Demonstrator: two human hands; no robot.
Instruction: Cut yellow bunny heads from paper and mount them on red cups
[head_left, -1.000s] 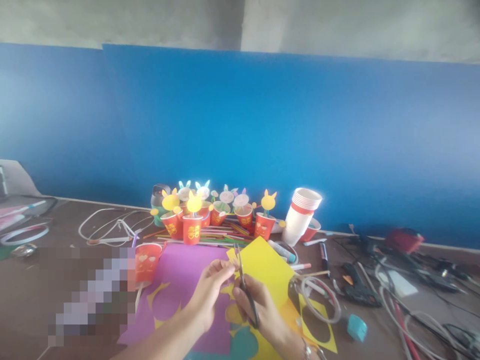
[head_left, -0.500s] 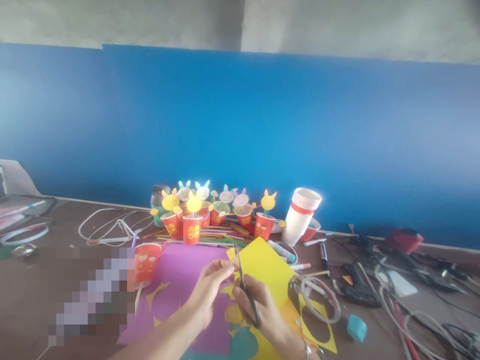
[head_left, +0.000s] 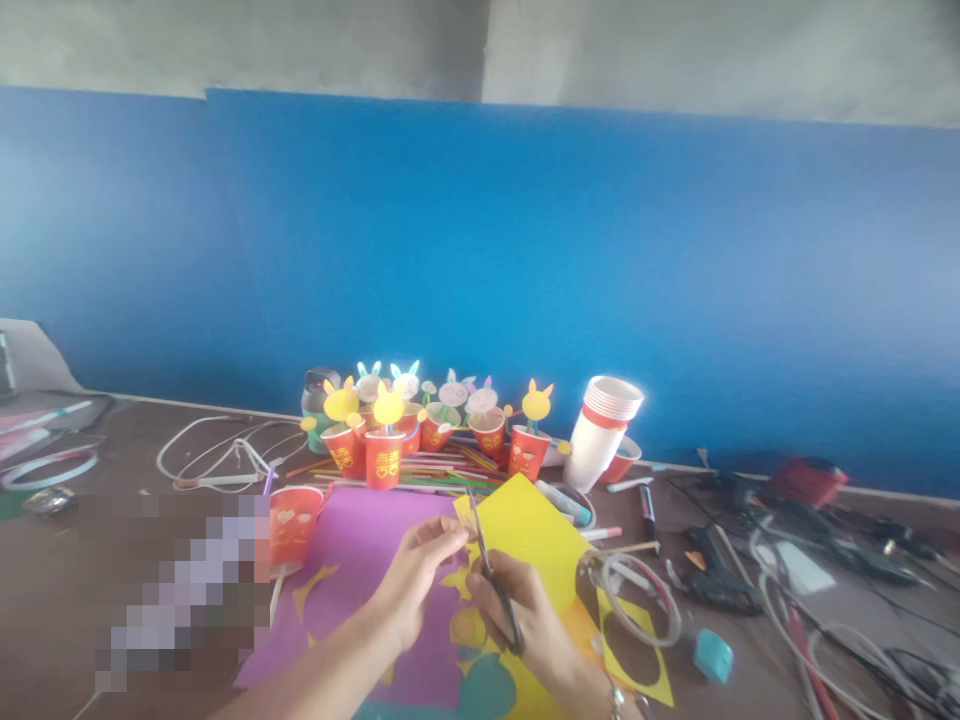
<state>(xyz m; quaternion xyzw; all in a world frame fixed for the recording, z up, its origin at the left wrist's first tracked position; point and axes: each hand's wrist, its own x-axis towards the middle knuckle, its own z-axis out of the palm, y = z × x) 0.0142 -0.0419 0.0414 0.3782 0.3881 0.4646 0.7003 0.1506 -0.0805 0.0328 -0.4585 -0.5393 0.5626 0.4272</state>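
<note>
My right hand (head_left: 525, 615) grips black-handled scissors (head_left: 491, 575) whose blades point up into the edge of a yellow paper sheet (head_left: 532, 535). My left hand (head_left: 416, 580) pinches the yellow paper's left edge right beside the blades. Both hands hover over a purple sheet (head_left: 360, 560) with cut-out holes lying on the brown table. More yellow and teal paper lies under my right wrist.
A row of red cups with paper flower and bunny toppers (head_left: 420, 430) stands behind coloured straws (head_left: 442, 468). A stack of white cups (head_left: 604, 430), markers, a tape ring (head_left: 637, 595), a glue gun (head_left: 716, 575), cables and a blurred patch at left surround the work.
Almost nothing: the scissors and both hands shifted very slightly along the yellow paper's edge.
</note>
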